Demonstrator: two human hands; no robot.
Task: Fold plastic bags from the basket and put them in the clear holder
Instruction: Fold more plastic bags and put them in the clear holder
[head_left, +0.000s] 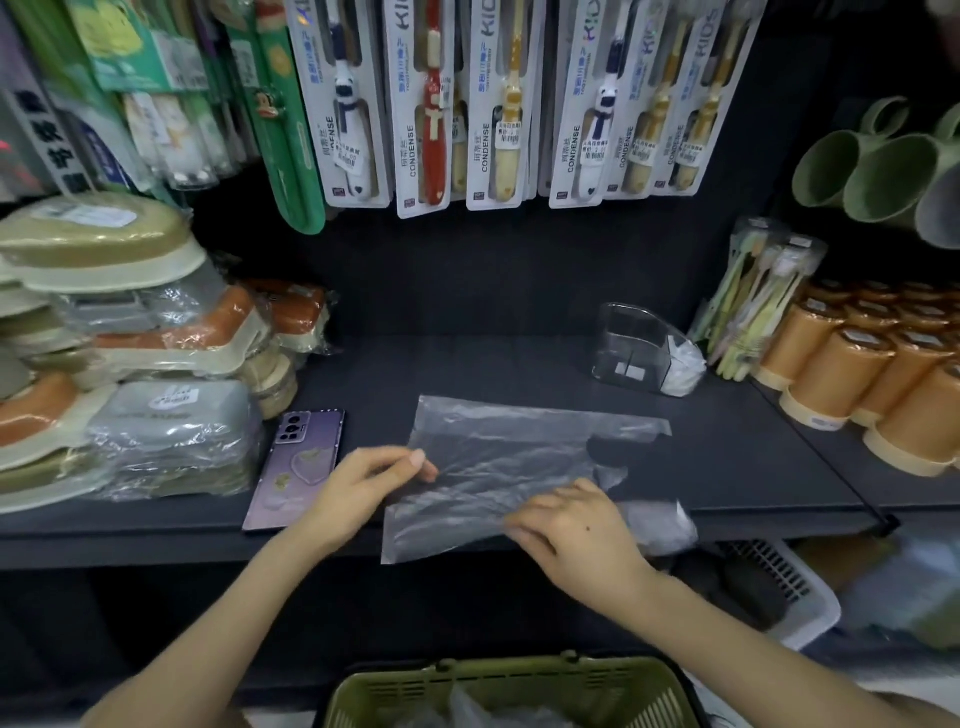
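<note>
At the far left of the dark shelf (519, 364) a phone (296, 467) lies face down, just beside the left hand (363, 483). That hand reaches in from the left and pinches the left edge of the plastic bag (519, 457) between thumb and fingertips.

The bag lies spread flat on the shelf with its long axis running left to right. Its handle end points right, and its near left corner hangs over the front lip. It has no fold in it yet, so the folding step looks only just begun. Below it, at the bottom of the view, the green basket (519, 691) holds more crumpled film (how many bags I cannot tell).

The right hand (571, 525) rests on the bag's near right part, back up, with bent fingers aimed left along the front edge. Their tips are lost under the film, so I cannot tell whether it pinches the edge or only presses it down.

The clear holder (639, 343) stands well back and to the right, apart from the bag, with white folded film showing at its right side. It lies up and right of both hands and nearer the right one, which seems better placed to carry the folded bag there.
</note>
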